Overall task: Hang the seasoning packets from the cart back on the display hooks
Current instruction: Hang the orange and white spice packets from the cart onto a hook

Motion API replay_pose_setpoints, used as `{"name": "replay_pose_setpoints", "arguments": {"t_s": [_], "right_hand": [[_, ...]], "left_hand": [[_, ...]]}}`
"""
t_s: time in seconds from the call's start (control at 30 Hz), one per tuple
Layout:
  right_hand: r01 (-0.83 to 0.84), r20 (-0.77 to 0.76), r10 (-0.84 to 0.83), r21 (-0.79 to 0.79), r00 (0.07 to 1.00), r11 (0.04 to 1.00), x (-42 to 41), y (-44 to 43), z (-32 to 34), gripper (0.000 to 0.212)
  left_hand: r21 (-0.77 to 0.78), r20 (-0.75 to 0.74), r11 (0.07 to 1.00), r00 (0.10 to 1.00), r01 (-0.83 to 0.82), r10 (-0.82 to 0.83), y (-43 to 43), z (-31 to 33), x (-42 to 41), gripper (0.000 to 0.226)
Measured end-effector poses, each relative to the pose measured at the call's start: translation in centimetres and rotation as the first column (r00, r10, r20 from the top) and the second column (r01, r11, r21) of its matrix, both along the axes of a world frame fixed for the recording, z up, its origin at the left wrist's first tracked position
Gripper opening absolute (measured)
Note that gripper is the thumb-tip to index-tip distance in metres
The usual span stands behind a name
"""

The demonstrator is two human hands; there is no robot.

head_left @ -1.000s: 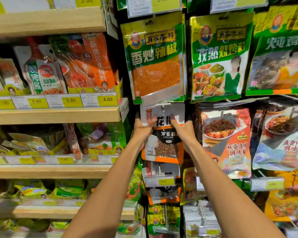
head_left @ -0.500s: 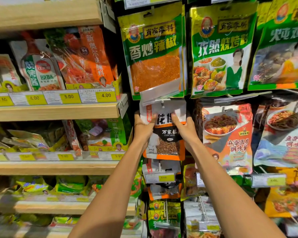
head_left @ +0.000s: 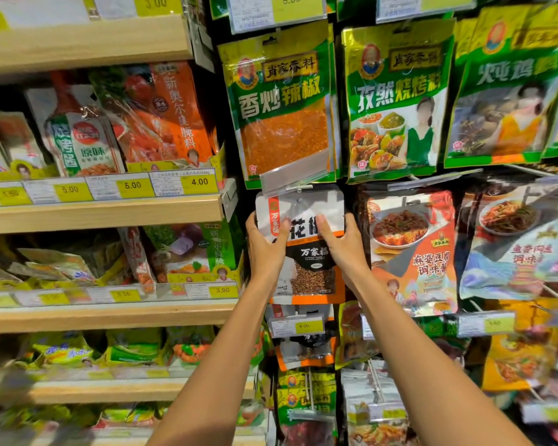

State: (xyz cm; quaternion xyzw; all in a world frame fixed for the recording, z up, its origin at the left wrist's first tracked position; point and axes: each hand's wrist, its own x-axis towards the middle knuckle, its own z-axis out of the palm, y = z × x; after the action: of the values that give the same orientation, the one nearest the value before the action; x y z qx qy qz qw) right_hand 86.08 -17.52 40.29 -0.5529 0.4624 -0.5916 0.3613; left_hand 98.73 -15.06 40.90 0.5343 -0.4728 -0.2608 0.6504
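Glossy white, black and orange seasoning packet (head_left: pixel 303 249), flat and rectangular, centre frame; left hand (head_left: pixel 266 249) and right hand (head_left: pixel 343 246) pinch its upper corners.

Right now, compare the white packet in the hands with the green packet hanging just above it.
The white packet is white, black and orange; the green packet is green and gold. The white packet shows brown grains through its window, the green packet orange-red powder. The left hand and right hand grip the white packet by its sides; the green packet hangs untouched. Both face out, upright.
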Motion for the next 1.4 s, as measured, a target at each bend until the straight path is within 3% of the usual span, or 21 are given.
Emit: {"name": "replay_pose_setpoints", "arguments": {"t_s": [0.1, 0.17, 0.23, 0.33, 0.43, 0.5, 0.63, 0.73, 0.83, 0.9, 1.0, 1.1, 1.23, 1.33, 1.4], "right_hand": [[0.123, -0.086, -0.126, -0.042, 0.988, 0.992, 0.3, 2.4, -0.1, 0.079], [0.178, -0.105, -0.197, -0.165, 0.975, 0.97, 0.2, 4.8, -0.6, 0.069], [0.208, -0.092, -0.237, -0.253, 0.967, 0.945, -0.5, 6.9, -1.0, 0.055], [0.293, -0.067, -0.33, -0.32, 0.942, 0.901, -3.4, 8.8, -1.0, 0.038], [0.415, -0.082, -0.464, -0.33, 0.882, 0.848, -8.0, 8.9, -0.9, 0.034], [0.442, -0.121, -0.487, -0.276, 0.865, 0.853, -11.2, 8.1, -1.1, 0.042], [0.335, -0.222, -0.346, -0.084, 0.912, 0.938, -15.6, 5.4, -2.4, 0.075], [0.162, -0.258, -0.153, 0.016, 0.954, 0.987, -17.5, 4.0, -4.4, 0.085], [0.054, -0.282, -0.036, 0.056, 0.959, 0.997, -18.5, 2.9, -6.3, 0.075], [0.045, -0.274, -0.028, 0.054, 0.961, 0.998, -18.8, 2.1, -7.0, 0.073], [-0.017, -0.193, 0.029, 0.064, 0.981, 0.998, -18.8, 1.3, -7.3, 0.063], [-0.108, -0.148, 0.116, 0.061, 0.982, 0.992, -18.8, 0.2, -8.0, 0.06], [-0.158, -0.091, 0.167, 0.106, 0.982, 0.982, -19.1, -0.4, -9.0, 0.085], [-0.172, -0.082, 0.175, 0.042, 0.981, 0.984, -18.8, 0.1, -9.0, 0.085], [-0.173, -0.107, 0.17, -0.025, 0.98, 0.985, -18.5, -0.1, -8.6, 0.082]], "left_hand": [[-0.004, 0.187, 0.985, 0.967, -0.173, 0.171, 2.6, -1.0, -0.9, 0.064], [-0.157, 0.297, 0.947, 0.901, -0.281, 0.316, 4.9, -1.8, -1.9, 0.049], [-0.308, 0.39, 0.911, 0.837, -0.273, 0.383, 6.4, -2.4, -3.0, 0.036], [-0.33, 0.507, 0.939, 0.821, -0.098, 0.264, 6.8, -2.3, -5.4, 0.029], [-0.206, 0.518, 0.974, 0.855, 0.093, 0.028, 6.4, -1.7, -8.3, 0.037], [-0.084, 0.481, 0.982, 0.87, 0.17, -0.11, 5.5, -1.9, -10.2, 0.053], [0.175, 0.351, 0.946, 0.88, 0.274, -0.32, 3.1, -3.2, -12.8, 0.095], [0.247, 0.285, 0.915, 0.878, 0.32, -0.384, 1.7, -4.6, -13.6, 0.112], [0.255, 0.247, 0.925, 0.906, 0.281, -0.344, 0.9, -5.8, -14.3, 0.098], [0.248, 0.24, 0.947, 0.934, 0.205, -0.265, 0.7, -6.4, -15.1, 0.076], [0.138, 0.296, 0.981, 0.94, 0.133, -0.169, 0.7, -7.1, -15.9, 0.011], [0.105, 0.334, 0.979, 0.921, 0.174, -0.199, 0.5, -7.0, -15.8, 0.032], [0.143, 0.31, 0.977, 0.931, 0.156, -0.194, 0.1, -7.7, -14.7, 0.019], [0.152, 0.242, 0.972, 0.946, 0.181, -0.215, -0.1, -8.0, -14.5, 0.066], [0.095, 0.219, 0.972, 0.948, 0.215, -0.231, -0.3, -7.8, -14.8, 0.073]]}}
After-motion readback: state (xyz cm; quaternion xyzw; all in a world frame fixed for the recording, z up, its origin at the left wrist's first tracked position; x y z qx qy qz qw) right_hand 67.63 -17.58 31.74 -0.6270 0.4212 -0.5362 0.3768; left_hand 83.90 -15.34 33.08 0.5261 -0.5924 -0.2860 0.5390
